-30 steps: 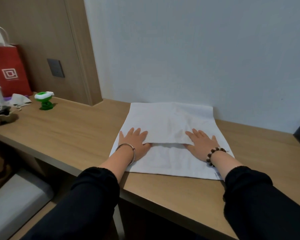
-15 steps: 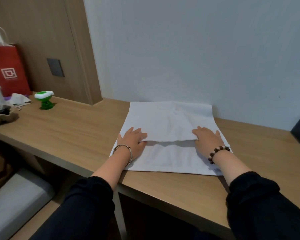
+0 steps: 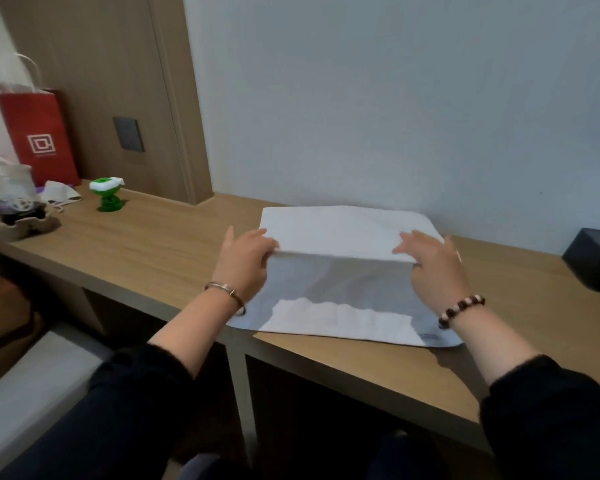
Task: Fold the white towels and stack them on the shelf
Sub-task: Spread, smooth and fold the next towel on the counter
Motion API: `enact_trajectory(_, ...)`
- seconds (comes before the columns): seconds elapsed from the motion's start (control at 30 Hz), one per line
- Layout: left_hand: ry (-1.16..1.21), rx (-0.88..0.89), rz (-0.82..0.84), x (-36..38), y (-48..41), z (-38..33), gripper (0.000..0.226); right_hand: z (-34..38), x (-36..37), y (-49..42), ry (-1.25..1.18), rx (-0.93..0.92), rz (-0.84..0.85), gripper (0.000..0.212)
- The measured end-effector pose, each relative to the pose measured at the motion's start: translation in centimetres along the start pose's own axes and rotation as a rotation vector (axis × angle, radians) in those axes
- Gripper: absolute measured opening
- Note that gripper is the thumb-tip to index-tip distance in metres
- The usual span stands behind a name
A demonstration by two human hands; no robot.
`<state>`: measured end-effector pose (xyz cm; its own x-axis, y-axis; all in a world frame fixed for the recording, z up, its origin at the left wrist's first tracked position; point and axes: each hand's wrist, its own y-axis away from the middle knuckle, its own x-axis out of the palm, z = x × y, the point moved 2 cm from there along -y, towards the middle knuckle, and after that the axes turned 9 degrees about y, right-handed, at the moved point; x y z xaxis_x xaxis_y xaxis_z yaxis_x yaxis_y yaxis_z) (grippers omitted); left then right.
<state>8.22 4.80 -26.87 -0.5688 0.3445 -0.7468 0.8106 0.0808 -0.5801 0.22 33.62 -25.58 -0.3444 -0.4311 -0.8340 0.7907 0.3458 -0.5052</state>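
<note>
A white towel (image 3: 340,303) lies on the wooden desk (image 3: 146,251) against the pale wall, its far half folded over the near half. My left hand (image 3: 245,261) pinches the left end of the folded flap's front edge. My right hand (image 3: 433,268) pinches the right end of that same edge. The flap is lifted off the lower layer and casts a shadow on it. The towel's near edge, with a small label at its right corner, lies flat by the desk's front edge.
A red paper bag (image 3: 37,133) stands at the desk's far left with crumpled white cloth (image 3: 61,194) and clutter beside it. A small green and white object (image 3: 108,195) sits further right. A black box (image 3: 593,261) is at the right edge. A grey cushion (image 3: 18,386) lies below.
Both hands went from lying flat on the towel to pinching the upper flap's front edge and raising it. The camera view has shifted to the left.
</note>
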Motion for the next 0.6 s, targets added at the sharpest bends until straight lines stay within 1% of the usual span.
enact_trajectory(0.07, -0.153, -0.033, 0.320, 0.3, 2.6, 0.3, 0.027, -0.2, 0.9, 2.5, 0.102, -0.033, 0.313, 0.054)
enact_trajectory(0.1, -0.195, -0.059, 0.434, 0.5, 3.7, 0.4, 0.021, -0.3, 1.5, 3.4, 0.167, -0.037, 0.475, 0.056)
enact_trajectory(0.13, -0.202, -0.080, 0.475, 0.6, 4.4, 0.3, 0.016, -0.5, 2.0, 3.9, 0.214, -0.038, 0.604, 0.061)
enact_trajectory(0.17, -0.180, -0.084, 0.463, 0.6, 4.9, 0.1, 0.016, -0.8, 2.5, 4.2, 0.219, -0.024, 0.678, 0.064)
enact_trajectory(0.2, -0.134, -0.075, 0.430, 0.8, 5.3, -0.2, 0.021, -1.0, 2.8, 4.2, 0.208, -0.009, 0.712, 0.063)
enact_trajectory(0.27, -0.043, -0.045, 0.406, 1.8, 5.7, -0.8, 0.040, -1.4, 3.4, 3.9, 0.204, -0.003, 0.718, 0.057)
enact_trajectory(0.33, -0.024, -0.037, 0.458, 2.9, 5.6, -1.4, 0.051, -1.9, 4.3, 3.5, 0.248, -0.024, 0.692, 0.055)
enact_trajectory(0.43, -0.034, -0.094, 0.544, 4.3, 4.6, -1.1, 0.050, -2.6, 5.3, 2.2, 0.241, -0.029, 0.643, 0.055)
enact_trajectory(0.53, -0.055, -0.117, 0.544, 4.9, 2.9, -0.8, 0.049, -3.2, 6.1, 0.2, 0.214, 0.020, 0.607, 0.053)
enact_trajectory(0.6, -0.012, -0.094, 0.514, 5.3, 2.2, -1.3, 0.049, -3.1, 6.3, -1.0, 0.230, 0.065, 0.549, 0.052)
